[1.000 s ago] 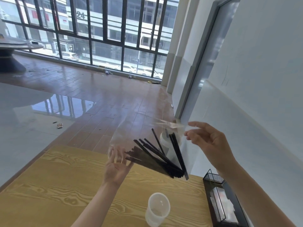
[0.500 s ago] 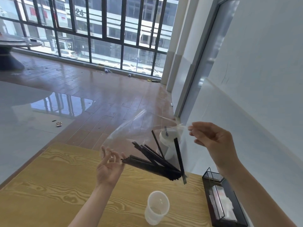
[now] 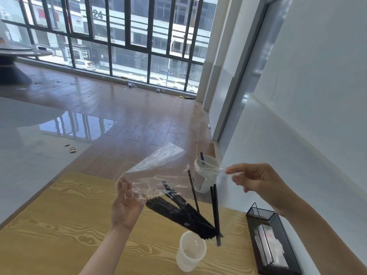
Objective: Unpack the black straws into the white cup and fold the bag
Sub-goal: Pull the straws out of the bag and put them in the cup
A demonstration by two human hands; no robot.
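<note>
Above table (image 3: pixel 59 225), left hand (image 3: pixel 125 207) and right hand (image 3: pixel 256 179) pinching clear bag (image 3: pixel 158 167)

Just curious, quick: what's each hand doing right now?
Left hand: holding the clear bag.
Right hand: pinching the bag's other edge.

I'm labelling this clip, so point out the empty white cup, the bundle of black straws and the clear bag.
empty white cup (image 3: pixel 191 253): head view, on its side wall near the table's front.
black straws (image 3: pixel 178 214): head view, on the middle of the bundle.
clear bag (image 3: pixel 158 167): head view, on the film above the straws.
</note>
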